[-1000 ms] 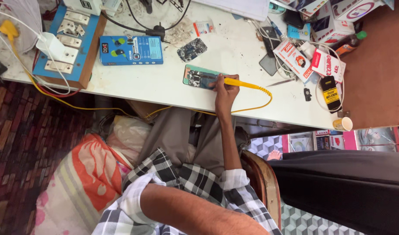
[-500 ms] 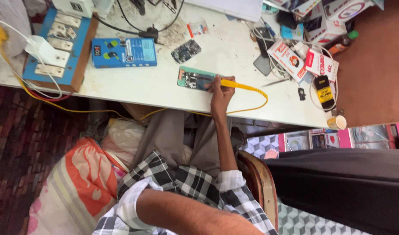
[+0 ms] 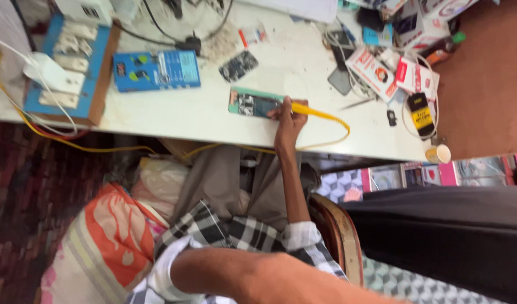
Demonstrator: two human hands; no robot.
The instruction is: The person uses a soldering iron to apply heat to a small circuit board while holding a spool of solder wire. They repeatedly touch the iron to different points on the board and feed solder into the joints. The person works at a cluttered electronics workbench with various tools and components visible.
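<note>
Yellow-handled iron (image 3: 317, 111) is clenched in the right hand's (image 3: 287, 115) grip, tip on the opened phone (image 3: 253, 104) on the white tabletop (image 3: 213, 115). Left hand's grip: out of view. Risk: the cord (image 3: 340, 132) right of the phone could snag and drag the tip.

Even, bright daylight falls on the white table (image 3: 213, 118), which is close to overexposed around the blue box (image 3: 157, 70); shadows there are faint and short. Below the table's near edge the light drops, and the floor (image 3: 38, 191) is dim. The whole frame is soft with motion blur, so small items beyond the box smear. The forearm (image 3: 258, 278) nearest the camera is out of focus.
</note>
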